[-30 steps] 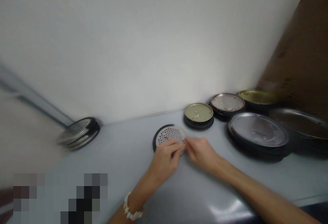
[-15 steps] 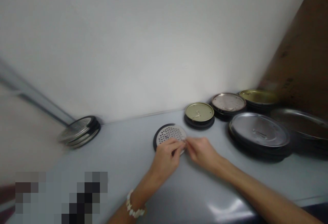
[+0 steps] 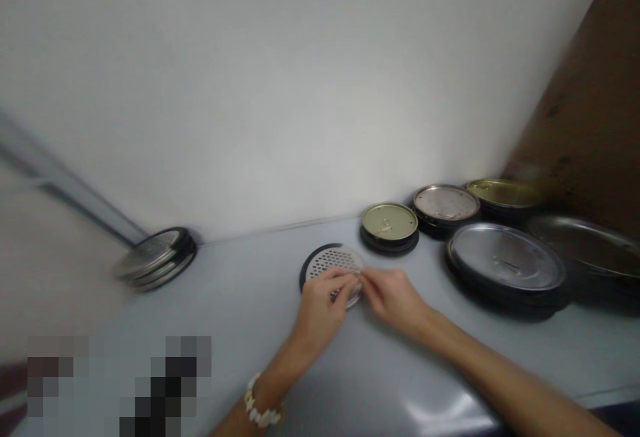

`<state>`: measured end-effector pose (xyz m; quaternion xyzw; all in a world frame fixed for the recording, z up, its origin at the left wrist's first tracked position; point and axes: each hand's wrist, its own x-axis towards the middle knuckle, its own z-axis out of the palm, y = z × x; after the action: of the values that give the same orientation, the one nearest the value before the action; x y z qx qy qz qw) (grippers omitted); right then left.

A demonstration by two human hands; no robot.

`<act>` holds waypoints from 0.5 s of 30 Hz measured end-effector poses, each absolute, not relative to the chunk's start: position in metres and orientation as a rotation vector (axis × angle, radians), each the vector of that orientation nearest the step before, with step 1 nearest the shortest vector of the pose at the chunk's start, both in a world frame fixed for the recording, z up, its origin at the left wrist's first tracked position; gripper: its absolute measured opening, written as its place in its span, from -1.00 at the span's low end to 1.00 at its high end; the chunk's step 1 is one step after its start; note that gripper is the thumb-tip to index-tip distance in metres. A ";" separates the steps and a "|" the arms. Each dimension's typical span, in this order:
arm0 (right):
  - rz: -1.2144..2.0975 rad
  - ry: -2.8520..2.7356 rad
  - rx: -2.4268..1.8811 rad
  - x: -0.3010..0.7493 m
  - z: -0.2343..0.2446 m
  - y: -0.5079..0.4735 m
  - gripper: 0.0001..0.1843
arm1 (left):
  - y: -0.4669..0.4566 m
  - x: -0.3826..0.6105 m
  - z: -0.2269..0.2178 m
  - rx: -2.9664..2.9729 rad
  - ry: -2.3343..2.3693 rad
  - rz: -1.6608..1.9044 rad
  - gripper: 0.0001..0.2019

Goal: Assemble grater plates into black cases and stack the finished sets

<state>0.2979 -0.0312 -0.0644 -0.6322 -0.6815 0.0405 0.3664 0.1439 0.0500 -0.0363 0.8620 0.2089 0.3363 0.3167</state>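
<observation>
A round perforated metal disc with a black rim on its left side (image 3: 330,260) lies on the grey table, in front of my hands. Above its near right edge, the thumb and fingers of my left hand (image 3: 324,303) are pinched together. My right hand (image 3: 395,293) pinches too, its fingertips meeting those of the left at the disc's right side. Whatever sits between the fingertips is too small and blurred to make out. Part of the disc is hidden behind my left hand.
Round lids lie stacked to the right: a pale green-gold one (image 3: 390,222), a silver one (image 3: 446,203), a yellow-gold one (image 3: 505,191) and a larger silver one (image 3: 506,257). Similar perforated discs (image 3: 157,257) are piled at the table's left edge. A wall (image 3: 280,90) rises behind.
My hands stay pinched together at the disc's right edge, with only slight shifts of the left fingers. The view has tilted very slightly.
</observation>
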 end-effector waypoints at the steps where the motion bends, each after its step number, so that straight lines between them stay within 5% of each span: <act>1: 0.106 -1.749 -1.618 0.298 -0.063 -0.031 -0.73 | 0.050 0.144 -0.035 2.253 0.560 0.882 -0.79; 15: 0.218 -1.801 -1.766 0.293 -0.059 -0.033 -0.71 | 0.065 0.138 -0.026 2.045 0.653 0.967 -0.81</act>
<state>0.2931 -0.0330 -0.0594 -0.6654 -0.6786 0.0820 0.3002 0.1383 0.0646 -0.0261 0.8021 0.2563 0.3794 0.3835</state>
